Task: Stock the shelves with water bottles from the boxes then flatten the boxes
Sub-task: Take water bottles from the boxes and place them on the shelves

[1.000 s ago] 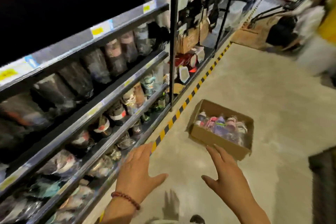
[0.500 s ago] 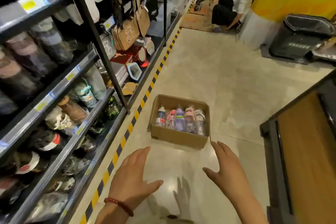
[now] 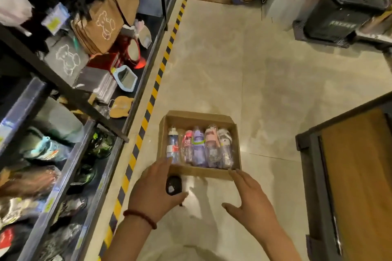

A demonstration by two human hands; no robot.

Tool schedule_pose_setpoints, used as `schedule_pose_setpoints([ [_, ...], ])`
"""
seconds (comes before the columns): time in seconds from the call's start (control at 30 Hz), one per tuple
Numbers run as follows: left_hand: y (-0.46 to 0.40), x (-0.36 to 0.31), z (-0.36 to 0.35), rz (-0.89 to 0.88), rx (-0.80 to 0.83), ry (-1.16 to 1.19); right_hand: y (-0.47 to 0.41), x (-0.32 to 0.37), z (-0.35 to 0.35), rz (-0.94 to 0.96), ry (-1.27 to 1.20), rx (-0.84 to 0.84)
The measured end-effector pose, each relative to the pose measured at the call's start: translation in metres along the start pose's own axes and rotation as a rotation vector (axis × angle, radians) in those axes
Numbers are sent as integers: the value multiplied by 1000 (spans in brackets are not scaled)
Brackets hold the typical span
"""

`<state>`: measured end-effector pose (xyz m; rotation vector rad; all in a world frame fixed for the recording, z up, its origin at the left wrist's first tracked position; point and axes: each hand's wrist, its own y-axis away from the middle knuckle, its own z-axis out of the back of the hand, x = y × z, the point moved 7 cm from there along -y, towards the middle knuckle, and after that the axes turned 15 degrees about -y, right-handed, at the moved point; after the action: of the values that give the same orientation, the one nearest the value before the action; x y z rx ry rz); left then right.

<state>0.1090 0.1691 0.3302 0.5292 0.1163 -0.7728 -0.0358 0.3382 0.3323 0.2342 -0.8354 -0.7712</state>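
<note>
Five wrapped water bottles (image 3: pixel 199 147) are lying side by side in the open cardboard box (image 3: pixel 199 172) on the floor (image 3: pixel 244 74), just right of the yellow-black striped edge (image 3: pixel 148 110) of the shelves (image 3: pixel 70 176), with bare floor lying beyond and to its right. Both hands are spreading straight-fingered, gripping nothing: left hand (image 3: pixel 156 192) and right hand (image 3: pixel 249 200) are now reaching the box's near corners, closer than half a second ago.

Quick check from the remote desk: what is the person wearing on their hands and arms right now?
Both forearms are bare, with no sleeves or gloves showing. The left hand has a dark red beaded bracelet round its wrist. The right hand wears nothing visible, no watch or ring.
</note>
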Motion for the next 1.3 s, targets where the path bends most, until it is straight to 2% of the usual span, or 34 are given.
schedule_pose_setpoints([
  [0.17,-118,20,-7,-24,124,-45,-127,1,-8,-65,-11,59],
  [0.3,-209,35,-57,10,230,-11,-214,-38,-37,-149,-15,163],
  [0.5,-323,64,-215,147,459,151,-325,-153,-108,-303,-134,228],
  [0.6,-366,79,-301,252,501,286,-379,-213,-149,-356,-186,220],
  [0.7,-403,79,-365,353,512,387,-425,-272,-180,-383,-237,140],
  [0.83,-437,80,-447,500,530,492,-463,-324,-217,-449,-287,95],
  [0.93,-447,80,-488,579,589,477,-480,-344,-244,-488,-349,78],
  [1.07,-452,83,-517,681,614,610,-494,-357,-265,-564,-550,36],
  [1.17,-453,79,-529,708,634,721,-501,-362,-271,-617,-540,59],
  [1.3,-450,84,-527,706,629,707,-503,-359,-269,-652,-520,58],
])
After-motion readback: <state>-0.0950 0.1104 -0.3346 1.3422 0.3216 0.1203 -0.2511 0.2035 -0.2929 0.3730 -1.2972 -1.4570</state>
